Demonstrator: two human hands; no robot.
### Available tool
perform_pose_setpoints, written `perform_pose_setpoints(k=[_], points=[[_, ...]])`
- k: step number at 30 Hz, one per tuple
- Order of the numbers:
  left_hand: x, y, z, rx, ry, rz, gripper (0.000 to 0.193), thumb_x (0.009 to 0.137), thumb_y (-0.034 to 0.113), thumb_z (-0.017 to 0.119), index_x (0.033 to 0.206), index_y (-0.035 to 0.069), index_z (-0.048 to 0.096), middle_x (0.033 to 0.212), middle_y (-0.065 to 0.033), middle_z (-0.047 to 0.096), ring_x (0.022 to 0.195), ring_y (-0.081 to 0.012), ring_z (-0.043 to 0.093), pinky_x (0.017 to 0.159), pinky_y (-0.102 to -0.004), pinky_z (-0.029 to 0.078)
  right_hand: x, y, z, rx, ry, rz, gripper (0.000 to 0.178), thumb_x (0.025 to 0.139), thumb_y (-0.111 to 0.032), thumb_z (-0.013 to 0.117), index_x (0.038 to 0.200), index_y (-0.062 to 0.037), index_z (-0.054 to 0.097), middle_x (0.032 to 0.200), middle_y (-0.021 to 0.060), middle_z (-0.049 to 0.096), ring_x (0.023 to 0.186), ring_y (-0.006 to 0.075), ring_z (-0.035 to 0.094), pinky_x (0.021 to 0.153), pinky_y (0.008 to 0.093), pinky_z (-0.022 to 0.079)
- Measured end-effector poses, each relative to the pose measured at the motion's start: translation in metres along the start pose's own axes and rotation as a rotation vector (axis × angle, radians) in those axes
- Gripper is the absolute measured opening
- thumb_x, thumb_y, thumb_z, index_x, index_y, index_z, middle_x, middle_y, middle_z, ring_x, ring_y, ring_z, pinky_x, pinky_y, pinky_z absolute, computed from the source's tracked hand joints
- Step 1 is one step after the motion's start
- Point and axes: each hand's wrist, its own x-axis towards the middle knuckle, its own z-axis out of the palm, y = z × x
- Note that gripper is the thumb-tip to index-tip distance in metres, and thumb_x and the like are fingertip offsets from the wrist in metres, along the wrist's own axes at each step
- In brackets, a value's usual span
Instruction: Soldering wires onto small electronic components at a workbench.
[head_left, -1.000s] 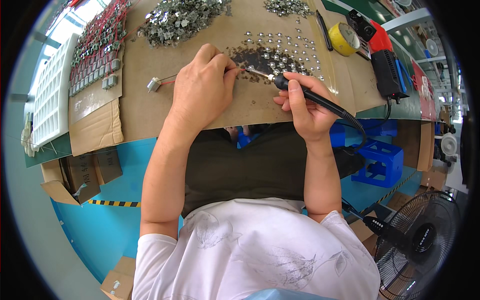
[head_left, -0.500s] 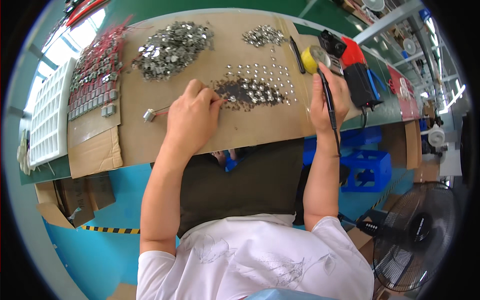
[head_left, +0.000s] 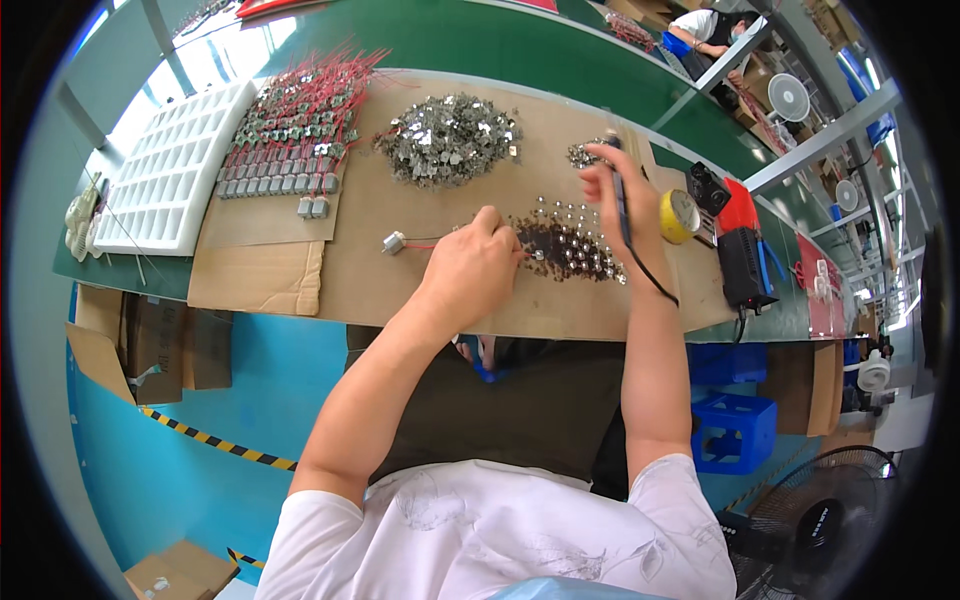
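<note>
My left hand (head_left: 472, 262) is closed in a pinch on the red wire (head_left: 420, 247) of a small silver motor (head_left: 394, 243), which lies on the cardboard to its left. Beside those fingertips is a dark scorched patch (head_left: 543, 243) covered with brown crumbs and rows of small shiny metal pieces (head_left: 578, 240). My right hand (head_left: 640, 205) is wrapped around a black soldering iron (head_left: 621, 200), its tip end pointing away from me near a small heap of metal bits (head_left: 583, 154). The iron's cord runs down along my right wrist.
A large heap of metal plates (head_left: 450, 140) lies at the back. Left are rows of wired motors (head_left: 285, 180) and a white compartment tray (head_left: 175, 175). Right are a yellow roll (head_left: 679, 216) and a black box (head_left: 745, 268). Further off, a person (head_left: 705, 35) works.
My right hand has moved the soldering iron left, away from the yellow roll, toward the small heap of metal bits. My left hand still pinches the wire. The whole view has shifted.
</note>
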Motion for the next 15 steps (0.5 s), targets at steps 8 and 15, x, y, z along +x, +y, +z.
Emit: perform_pose_setpoints(k=[8,15], points=[[0.0,0.004,-0.002,0.049,-0.076,0.051,0.016,0.095,0.019,0.07,0.09,0.005,0.074,0.101,-0.0138,0.066,0.09,-0.0322,0.071,0.078,-0.0436,0.061,0.045,0.023,0.068,-0.267,-0.118,-0.21,0.033,0.088,-0.012,0.079,0.118,-0.0115,0.067,0.085,0.0136,0.074,0.081,0.0359,0.074,0.075,0.0452,0.058],[-0.009,0.003,0.006,0.049,-0.031,0.048,0.017,0.093,0.018,0.07,0.086,0.003,0.07,0.089,-0.0131,0.062,0.091,-0.0299,0.067,0.079,-0.0411,0.059,0.039,0.029,0.071,-0.253,-0.154,-0.157,0.031,0.087,-0.004,0.075,0.116,-0.0118,0.068,0.081,0.01,0.074,0.075,0.0307,0.074,0.072,0.0417,0.058]])
